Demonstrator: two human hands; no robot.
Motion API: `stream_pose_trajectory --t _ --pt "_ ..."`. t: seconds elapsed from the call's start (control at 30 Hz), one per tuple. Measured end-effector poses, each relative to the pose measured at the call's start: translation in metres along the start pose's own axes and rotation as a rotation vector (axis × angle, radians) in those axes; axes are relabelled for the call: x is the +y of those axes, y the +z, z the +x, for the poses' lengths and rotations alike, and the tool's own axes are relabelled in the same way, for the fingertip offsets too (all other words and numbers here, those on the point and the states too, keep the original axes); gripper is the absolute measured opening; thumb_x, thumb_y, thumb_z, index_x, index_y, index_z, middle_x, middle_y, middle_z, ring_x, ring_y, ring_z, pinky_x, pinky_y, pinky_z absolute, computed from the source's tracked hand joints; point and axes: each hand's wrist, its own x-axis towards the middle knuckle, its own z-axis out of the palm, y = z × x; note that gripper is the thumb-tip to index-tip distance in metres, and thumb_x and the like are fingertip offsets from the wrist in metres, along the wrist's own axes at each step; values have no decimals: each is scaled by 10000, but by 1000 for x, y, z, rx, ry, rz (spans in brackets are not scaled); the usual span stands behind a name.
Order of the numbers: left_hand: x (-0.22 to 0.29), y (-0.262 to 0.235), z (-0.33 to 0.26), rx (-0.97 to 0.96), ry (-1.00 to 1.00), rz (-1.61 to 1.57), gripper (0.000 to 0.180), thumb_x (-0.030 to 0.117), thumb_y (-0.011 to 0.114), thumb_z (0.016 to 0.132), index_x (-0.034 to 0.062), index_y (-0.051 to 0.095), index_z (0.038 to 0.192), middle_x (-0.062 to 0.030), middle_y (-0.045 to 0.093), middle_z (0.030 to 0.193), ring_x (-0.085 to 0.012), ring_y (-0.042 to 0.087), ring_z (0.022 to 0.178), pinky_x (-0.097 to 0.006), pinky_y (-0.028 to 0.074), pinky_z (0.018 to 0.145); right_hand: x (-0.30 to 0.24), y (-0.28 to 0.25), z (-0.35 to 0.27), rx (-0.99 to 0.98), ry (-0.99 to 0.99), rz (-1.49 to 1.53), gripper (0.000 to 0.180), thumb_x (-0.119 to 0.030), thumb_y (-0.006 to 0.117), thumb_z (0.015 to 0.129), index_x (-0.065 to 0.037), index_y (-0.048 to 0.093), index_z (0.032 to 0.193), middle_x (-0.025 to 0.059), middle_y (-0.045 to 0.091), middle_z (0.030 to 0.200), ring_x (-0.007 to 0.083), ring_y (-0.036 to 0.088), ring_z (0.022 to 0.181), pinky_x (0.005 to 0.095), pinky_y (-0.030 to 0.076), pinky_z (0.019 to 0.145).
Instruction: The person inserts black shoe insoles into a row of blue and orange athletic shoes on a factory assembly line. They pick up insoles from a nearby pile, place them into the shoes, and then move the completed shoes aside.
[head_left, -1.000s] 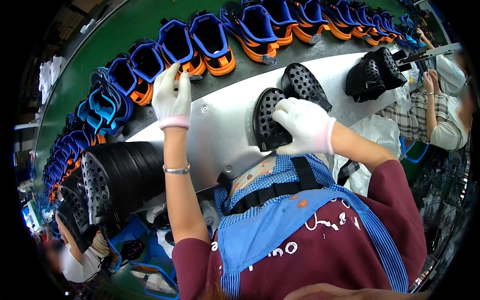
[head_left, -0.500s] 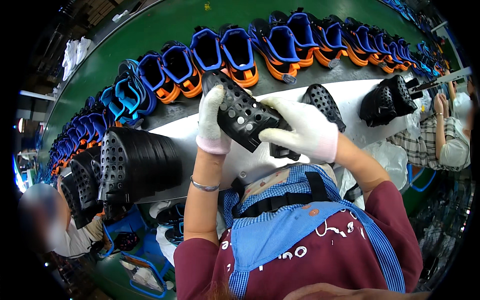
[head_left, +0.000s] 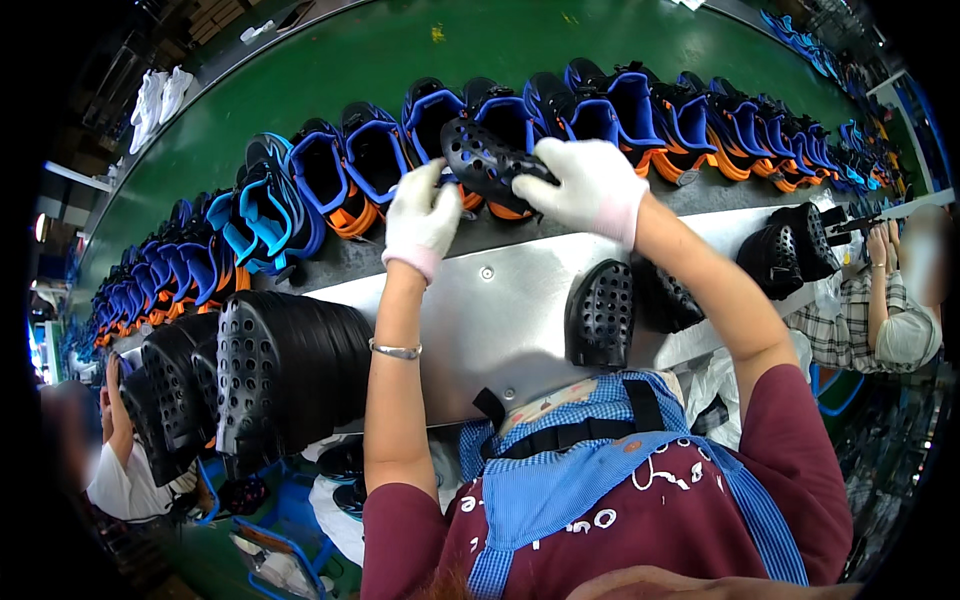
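reaching past the far edge of the grey metal bench (head_left: 500,300), the white-gloved right hand (head_left: 590,185) grasps a black perforated foam clog upper (head_left: 485,160) over the row of blue-and-orange shoes (head_left: 380,150), the white-gloved left hand (head_left: 420,215) steadying its near end, fingers curled, for alignment.

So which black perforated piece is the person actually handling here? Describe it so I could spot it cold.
Start at the curved green conveyor with its row of blue and orange shoes. At the near edge of that row, the left hand and right hand, both in white gloves, meet on one black perforated piece. It alone is lifted among the shoes; the other black pieces lie on the grey table.
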Motion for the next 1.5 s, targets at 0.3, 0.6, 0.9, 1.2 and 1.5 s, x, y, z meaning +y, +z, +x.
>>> stream_pose_trajectory --t 0.3,0.6,0.9,1.2,1.5 --pt "-11 40 27 15 111 171 245 230 650 864 24 674 993 -184 642 986 -394 616 934 -445 497 813 -27 -5 130 -321 -71 -367 416 -375 551 816 -5 733 874 230 696 855 372 686 828 428 547 787" --pt "-2 19 51 -589 -307 317 384 371 620 839 64 702 1055 -192 686 1084 -371 648 1008 -426 519 887 -34 99 162 -357 -37 -476 271 -71 665 788 -77 742 1049 116 725 1067 285 705 981 395 570 795" --pt "-6 33 66 -622 -234 491 396 363 567 850 87 706 1098 -177 686 1104 -336 651 1034 -400 516 900 -18 113 184 -335 -122 -464 295 -82 704 753 -82 741 1046 136 717 1067 291 700 973 391 566 793" --pt "-26 40 66 -594 -125 558 343 381 544 904 91 705 991 -152 718 817 -312 693 736 -394 533 699 -31 102 167 -194 -83 -403 272 -96 682 776 -95 748 1040 111 732 1036 286 711 953 433 571 738" --pt "-9 33 52 -478 -293 481 389 375 555 849 39 720 957 -226 679 988 -395 643 936 -439 504 831 11 24 62 -126 -299 -37 279 -329 585 906 -82 685 991 137 680 923 319 662 866 418 520 778"
